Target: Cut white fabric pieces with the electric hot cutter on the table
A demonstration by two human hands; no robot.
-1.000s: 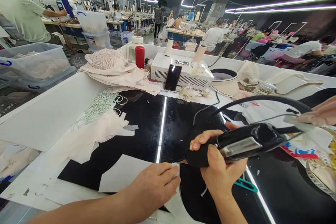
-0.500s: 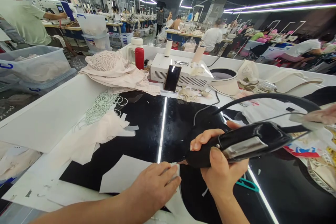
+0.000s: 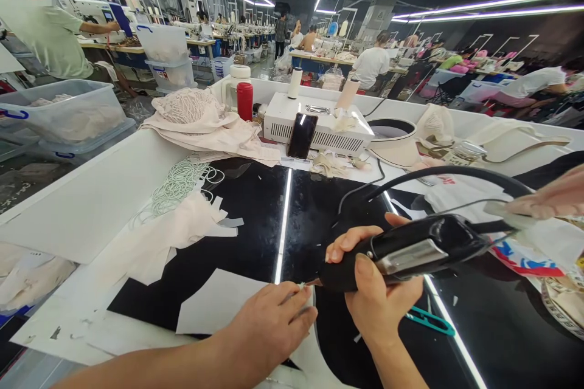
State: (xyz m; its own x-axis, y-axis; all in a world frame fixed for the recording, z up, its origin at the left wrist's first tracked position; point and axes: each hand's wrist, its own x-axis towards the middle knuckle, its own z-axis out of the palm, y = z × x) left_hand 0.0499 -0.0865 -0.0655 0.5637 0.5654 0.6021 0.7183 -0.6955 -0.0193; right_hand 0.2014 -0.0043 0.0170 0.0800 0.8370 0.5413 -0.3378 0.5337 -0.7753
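My right hand (image 3: 378, 292) is wrapped round a black corded hand tool (image 3: 410, 249) with a silver plate along its side. Its narrow coppery tip points left and meets the fingertips of my left hand (image 3: 274, 322), or comes very close to them. A small pale piece (image 3: 301, 285) shows at those fingertips, its shape mostly hidden. Under and beside my left hand lies a flat white sheet (image 3: 214, 301). A teal slotted tool (image 3: 431, 320) rests on the black tabletop (image 3: 255, 219) beyond my right wrist.
Another person's hand (image 3: 552, 194) reaches in from the right near the tool's thick cable. A phone (image 3: 302, 135) leans on a white box (image 3: 319, 121) at the back. Mint cords (image 3: 182, 185) and pale fabric (image 3: 177, 228) lie left. A raised white edge borders the table.
My right hand and the black tool have shifted slightly left. The other person's hand reaches farther in from the right. My left hand stays almost in place.
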